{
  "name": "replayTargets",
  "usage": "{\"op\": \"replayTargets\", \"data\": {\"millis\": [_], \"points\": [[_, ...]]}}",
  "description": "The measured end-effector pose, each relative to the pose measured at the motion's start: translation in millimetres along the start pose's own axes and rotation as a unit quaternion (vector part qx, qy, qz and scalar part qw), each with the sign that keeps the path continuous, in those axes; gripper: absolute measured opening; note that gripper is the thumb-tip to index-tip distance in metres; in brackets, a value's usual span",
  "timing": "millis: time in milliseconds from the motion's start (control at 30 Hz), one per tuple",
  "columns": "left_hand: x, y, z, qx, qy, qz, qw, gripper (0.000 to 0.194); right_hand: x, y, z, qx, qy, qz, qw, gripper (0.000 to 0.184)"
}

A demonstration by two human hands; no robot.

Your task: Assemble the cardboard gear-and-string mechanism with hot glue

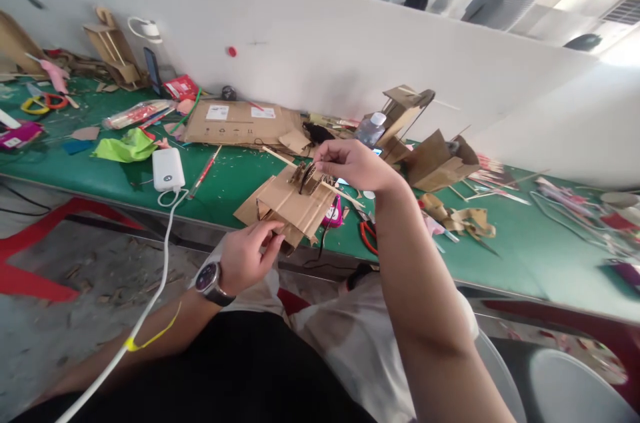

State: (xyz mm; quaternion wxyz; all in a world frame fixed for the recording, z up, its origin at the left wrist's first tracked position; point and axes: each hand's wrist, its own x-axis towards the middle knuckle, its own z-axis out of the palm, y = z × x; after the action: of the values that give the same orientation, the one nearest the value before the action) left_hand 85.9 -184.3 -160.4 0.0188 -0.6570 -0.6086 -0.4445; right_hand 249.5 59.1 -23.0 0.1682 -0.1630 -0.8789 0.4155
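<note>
A small cardboard box model (pixel 295 200) stands at the front edge of the table, with layered cardboard pieces (pixel 313 180) upright on its top. My left hand (pixel 253 253), a watch on its wrist, has thumb and index finger closed on the box's near lower edge. Above the top, my right hand (pixel 345 163) is pinched at a thin black cord (pixel 305 178), which loops around the upright pieces. The exact contact at those fingertips is partly hidden. Wooden sticks (pixel 279 156) extend from either side of the upright pieces.
Behind the model lie flattened cardboard (pixel 240 133) and a plastic bottle (pixel 371 130). A white power bank (pixel 169 170) trails a cable past my left arm. Orange-handled scissors (pixel 369 236) rest near the right forearm. More cardboard models (pixel 440 160) and scraps cover the green table (pixel 540 256).
</note>
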Motion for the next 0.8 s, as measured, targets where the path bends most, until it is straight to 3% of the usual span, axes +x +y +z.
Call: {"op": "replayTargets", "data": {"millis": [300,433,533,633,800], "points": [[19,15,-1.4,0.008,-0.037,-0.02,0.999,0.012,-6,13,11,0.029,-0.007,0.025,0.999,0.021],[28,20,-2.8,-0.014,-0.068,-0.067,0.995,0.022,-9,17,15,0.039,-0.003,0.036,0.999,0.017],[31,21,-3.5,-0.087,-0.094,-0.113,0.985,0.027,-9,18,18,0.052,0.001,0.038,0.998,0.016],[33,23,-2.8,-0.253,-0.136,-0.188,0.939,0.031,-9,19,21,0.059,0.006,0.033,0.998,0.016],[37,32,1.0,-0.51,-0.161,-0.31,0.786,0.038,-9,23,23,0.057,0.012,0.031,0.998,0.016]]}}
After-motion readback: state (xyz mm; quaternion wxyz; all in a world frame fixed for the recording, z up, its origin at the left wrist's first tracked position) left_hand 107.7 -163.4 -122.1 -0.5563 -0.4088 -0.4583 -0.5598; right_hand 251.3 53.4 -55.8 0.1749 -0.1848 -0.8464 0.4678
